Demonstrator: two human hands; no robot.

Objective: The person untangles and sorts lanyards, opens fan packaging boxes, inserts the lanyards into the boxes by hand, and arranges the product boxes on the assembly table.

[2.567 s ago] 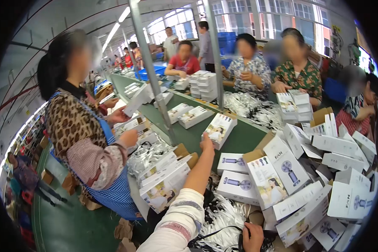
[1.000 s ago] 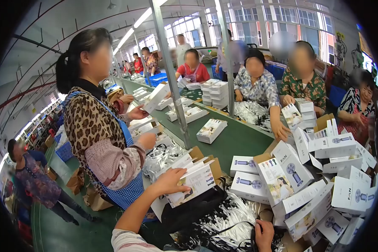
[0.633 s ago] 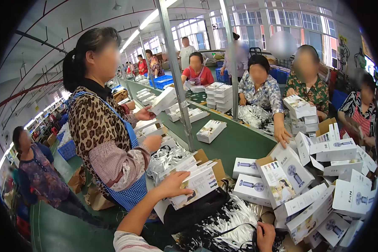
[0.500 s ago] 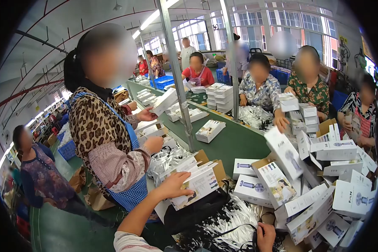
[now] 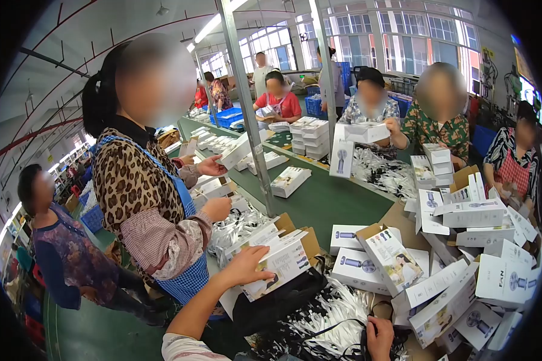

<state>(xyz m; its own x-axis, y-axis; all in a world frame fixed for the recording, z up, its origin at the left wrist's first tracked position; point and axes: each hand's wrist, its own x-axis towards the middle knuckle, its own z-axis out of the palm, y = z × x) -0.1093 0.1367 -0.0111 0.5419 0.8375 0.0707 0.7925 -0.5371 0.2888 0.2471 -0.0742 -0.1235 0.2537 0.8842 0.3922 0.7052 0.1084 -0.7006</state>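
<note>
Head view — left hand (image 5: 245,268) clasps white cardboard box (image 5: 287,263) left of white strap pile (image 5: 342,308), seemingly steadying; lifting needs pinch — right hand (image 5: 380,339) curled, hold unclear.

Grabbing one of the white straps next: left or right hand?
Right, I'd say: the right hand is at the edge of the white straps, while the left hand is gripping an open carton.

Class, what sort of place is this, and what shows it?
Probably a factory packing line: workers stand or sit along both sides of a long green work surface, with heaped boxes marked FAN and a pile of white cords nearby.
</note>
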